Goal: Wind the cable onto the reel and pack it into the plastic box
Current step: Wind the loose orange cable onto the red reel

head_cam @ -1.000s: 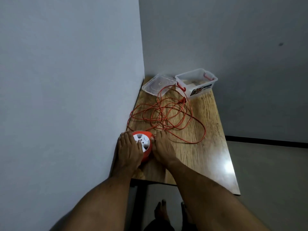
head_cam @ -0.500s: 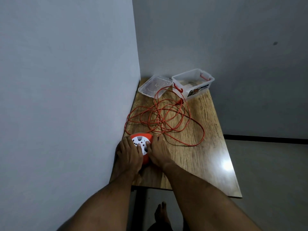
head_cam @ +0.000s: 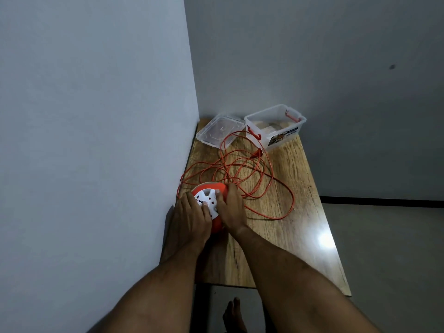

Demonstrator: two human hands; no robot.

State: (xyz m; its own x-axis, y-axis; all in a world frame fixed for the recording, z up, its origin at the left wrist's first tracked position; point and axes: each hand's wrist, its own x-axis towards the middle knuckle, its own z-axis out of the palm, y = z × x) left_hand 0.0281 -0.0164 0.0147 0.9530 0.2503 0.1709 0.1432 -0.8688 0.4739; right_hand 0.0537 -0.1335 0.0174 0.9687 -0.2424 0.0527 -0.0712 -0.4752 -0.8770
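Left hand and right hand grip the reel (tight against the wall); table bare rightward.

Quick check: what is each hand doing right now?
Left hand: grip curled on the round orange cable reel with white socket face.
Right hand: grip curled on the same reel.

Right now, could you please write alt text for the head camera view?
Both hands, left hand and right hand, grip an orange reel on a wooden table beside a wall. Loose orange cable sprawls behind it, toward an open plastic box and its lid.
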